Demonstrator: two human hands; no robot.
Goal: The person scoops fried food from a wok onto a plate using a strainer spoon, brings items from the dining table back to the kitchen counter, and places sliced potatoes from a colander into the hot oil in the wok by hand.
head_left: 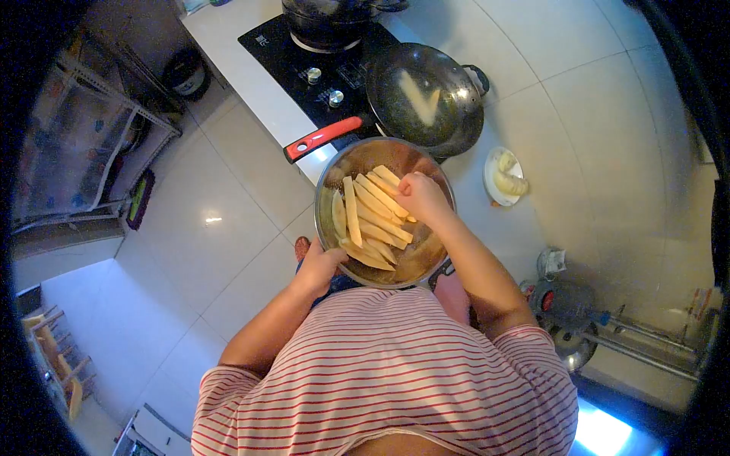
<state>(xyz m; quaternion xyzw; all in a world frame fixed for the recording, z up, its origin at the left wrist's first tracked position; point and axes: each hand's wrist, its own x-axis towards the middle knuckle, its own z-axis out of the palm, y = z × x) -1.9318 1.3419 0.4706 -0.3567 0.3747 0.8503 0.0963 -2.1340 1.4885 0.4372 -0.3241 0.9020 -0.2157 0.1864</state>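
Observation:
A metal bowl (322,163) is held in front of my body, with my left hand (318,267) closed on its left rim. Inside lie several long, thick pale yellow strips (372,209), which look like cut potato or sweet potato. Over the bowl's right side, my right hand (420,197) pinches the end of a strip; its fingertips are partly hidden. Just beyond the bowl sits a dark wok (456,114) with a red handle (325,137). A few pale strips (420,100) lie in it, apparently in liquid.
The wok stands on a black cooktop (285,72) with two knobs, and a dark pot (323,23) is behind it. To the right, a white dish (490,171) holds pale pieces. A clear plastic bottle (566,298) stands at lower right, and a rack (68,144) is on the left.

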